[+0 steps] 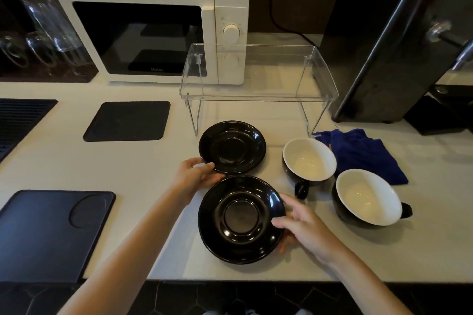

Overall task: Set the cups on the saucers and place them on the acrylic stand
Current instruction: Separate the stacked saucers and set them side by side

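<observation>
Two glossy black saucers lie on the white counter. My left hand (195, 176) grips the left rim of the far saucer (232, 147). My right hand (303, 229) holds the right rim of the near saucer (240, 218), thumb on top. Right of the saucers stand two black cups with white insides, one farther (309, 160) and one nearer (368, 197), both empty and upright. Behind the saucers stands the clear acrylic stand (258, 94), with nothing on its shelf.
A white microwave (153, 25) sits behind the stand. A blue cloth (363, 153) lies by the cups. Black mats (128, 121) (51, 233) lie at the left. A dark machine (399, 41) rises at the right. Glassware (46, 25) stands far left.
</observation>
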The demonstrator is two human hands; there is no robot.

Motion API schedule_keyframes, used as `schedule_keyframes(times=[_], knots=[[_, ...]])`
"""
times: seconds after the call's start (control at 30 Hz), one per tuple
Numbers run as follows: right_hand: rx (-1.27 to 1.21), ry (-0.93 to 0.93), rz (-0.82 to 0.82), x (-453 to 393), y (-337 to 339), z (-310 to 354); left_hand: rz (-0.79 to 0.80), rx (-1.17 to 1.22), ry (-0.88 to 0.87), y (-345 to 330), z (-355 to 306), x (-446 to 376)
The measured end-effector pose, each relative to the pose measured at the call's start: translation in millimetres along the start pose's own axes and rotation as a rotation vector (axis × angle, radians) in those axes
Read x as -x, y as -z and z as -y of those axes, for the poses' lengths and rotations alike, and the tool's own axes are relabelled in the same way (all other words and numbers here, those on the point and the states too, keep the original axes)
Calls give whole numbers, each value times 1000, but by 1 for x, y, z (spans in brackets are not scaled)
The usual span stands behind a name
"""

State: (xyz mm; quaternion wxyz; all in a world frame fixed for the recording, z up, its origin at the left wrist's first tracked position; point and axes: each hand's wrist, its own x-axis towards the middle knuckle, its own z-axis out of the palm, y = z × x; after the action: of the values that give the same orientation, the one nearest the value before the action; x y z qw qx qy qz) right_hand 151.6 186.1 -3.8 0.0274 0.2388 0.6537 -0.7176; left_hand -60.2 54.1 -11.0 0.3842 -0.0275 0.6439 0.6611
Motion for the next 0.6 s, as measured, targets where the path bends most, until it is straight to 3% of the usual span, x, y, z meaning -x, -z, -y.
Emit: schedule_keyframes(times=[0.6], knots=[[238,-7,-62,-13,-5,-6,-47,-77,-24,-6,-1,4]])
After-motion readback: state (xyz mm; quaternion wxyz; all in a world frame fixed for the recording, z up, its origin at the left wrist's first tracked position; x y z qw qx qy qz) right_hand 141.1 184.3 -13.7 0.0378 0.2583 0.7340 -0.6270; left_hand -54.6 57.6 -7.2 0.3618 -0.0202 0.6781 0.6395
